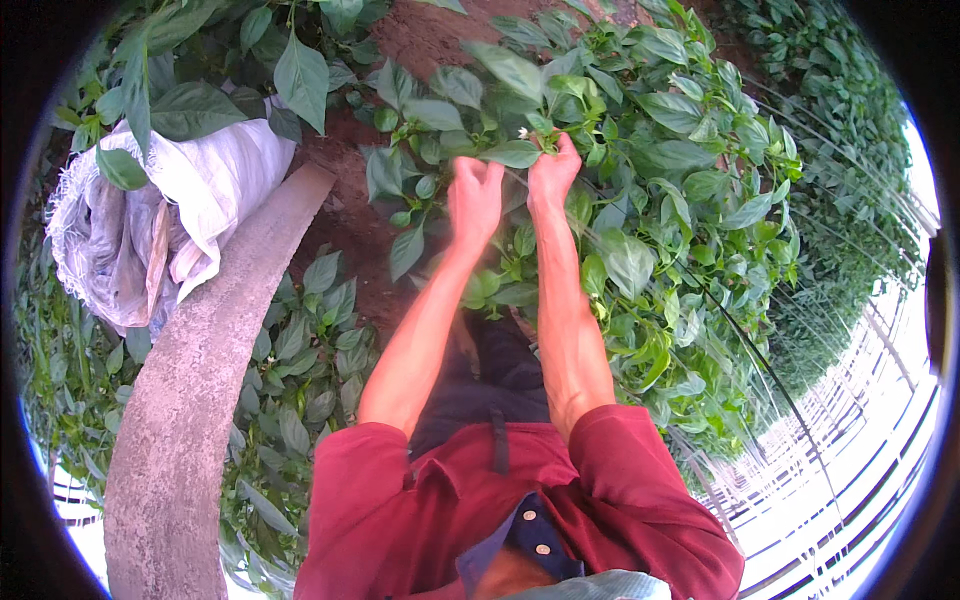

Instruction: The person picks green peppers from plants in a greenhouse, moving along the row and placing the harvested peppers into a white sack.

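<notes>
Both my hands reach into a leafy green pepper plant (667,150) in front of me. My right hand (553,171) has its fingers bent close around a thin shoot beside a small white flower (523,133); its exact grip is partly hidden by leaves. Just left of it, my left hand (475,195) is curled among the leaves, its thumb and forefinger close together. A broad leaf (512,154) lies between the two hands. Whether the left fingers pinch anything cannot be seen.
At left, a white woven sack (247,169) with rolled material rests against a curved-looking concrete post (202,360). Reddish soil (337,202) shows between plants. Thin strings and a dark line (757,356) run through the foliage at right.
</notes>
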A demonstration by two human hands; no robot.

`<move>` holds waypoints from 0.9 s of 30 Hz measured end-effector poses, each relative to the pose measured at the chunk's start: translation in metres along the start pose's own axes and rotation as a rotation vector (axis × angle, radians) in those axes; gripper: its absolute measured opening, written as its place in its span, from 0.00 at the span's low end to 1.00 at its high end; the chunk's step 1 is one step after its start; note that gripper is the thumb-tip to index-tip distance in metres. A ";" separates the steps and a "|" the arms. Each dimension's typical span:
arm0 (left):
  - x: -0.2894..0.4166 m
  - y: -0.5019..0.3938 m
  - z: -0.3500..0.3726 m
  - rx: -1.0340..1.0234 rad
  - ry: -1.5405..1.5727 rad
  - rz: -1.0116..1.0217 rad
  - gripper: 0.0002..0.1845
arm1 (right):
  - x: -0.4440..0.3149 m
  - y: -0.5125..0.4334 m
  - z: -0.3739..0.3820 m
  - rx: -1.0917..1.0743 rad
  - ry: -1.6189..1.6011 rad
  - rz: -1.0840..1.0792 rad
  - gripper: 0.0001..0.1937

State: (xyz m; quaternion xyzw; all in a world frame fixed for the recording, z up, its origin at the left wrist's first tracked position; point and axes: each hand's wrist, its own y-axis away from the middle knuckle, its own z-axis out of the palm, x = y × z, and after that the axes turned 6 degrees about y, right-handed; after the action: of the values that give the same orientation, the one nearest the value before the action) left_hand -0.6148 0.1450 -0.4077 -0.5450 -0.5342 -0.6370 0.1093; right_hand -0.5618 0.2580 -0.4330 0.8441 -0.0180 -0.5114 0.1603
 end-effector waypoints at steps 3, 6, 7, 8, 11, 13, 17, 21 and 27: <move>0.004 -0.014 0.006 -0.389 0.149 -0.122 0.26 | -0.001 -0.003 -0.004 -0.045 0.029 0.006 0.11; 0.012 -0.017 0.026 -0.242 0.426 -0.027 0.23 | -0.005 -0.006 -0.012 -0.029 0.003 0.053 0.09; 0.017 -0.018 0.036 -0.175 0.419 0.112 0.22 | -0.005 -0.004 -0.017 -0.031 -0.032 0.073 0.08; 0.023 -0.025 0.045 -0.102 0.411 0.252 0.21 | -0.006 -0.002 -0.021 -0.031 -0.049 0.106 0.08; 0.039 -0.031 0.056 -0.116 0.323 0.416 0.21 | -0.007 0.009 -0.035 -0.093 -0.179 0.158 0.11; 0.048 -0.034 0.053 -0.211 -0.079 0.430 0.18 | -0.008 0.012 -0.040 -0.128 -0.079 0.118 0.10; 0.060 -0.036 0.041 -0.475 -0.339 0.468 0.15 | -0.013 0.022 -0.041 -0.244 -0.008 0.108 0.16; 0.063 -0.045 0.024 -0.581 -0.305 0.454 0.20 | -0.029 0.046 -0.041 -0.336 -0.064 0.223 0.32; 0.062 -0.049 0.016 -0.534 -0.293 0.338 0.18 | -0.051 0.084 -0.075 -0.585 0.302 0.099 0.35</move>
State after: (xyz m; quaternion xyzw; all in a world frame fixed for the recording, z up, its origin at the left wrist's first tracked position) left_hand -0.6641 0.2048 -0.3877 -0.7208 -0.2610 -0.6421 -0.0109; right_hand -0.5098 0.2069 -0.3335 0.8266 0.1125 -0.3557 0.4213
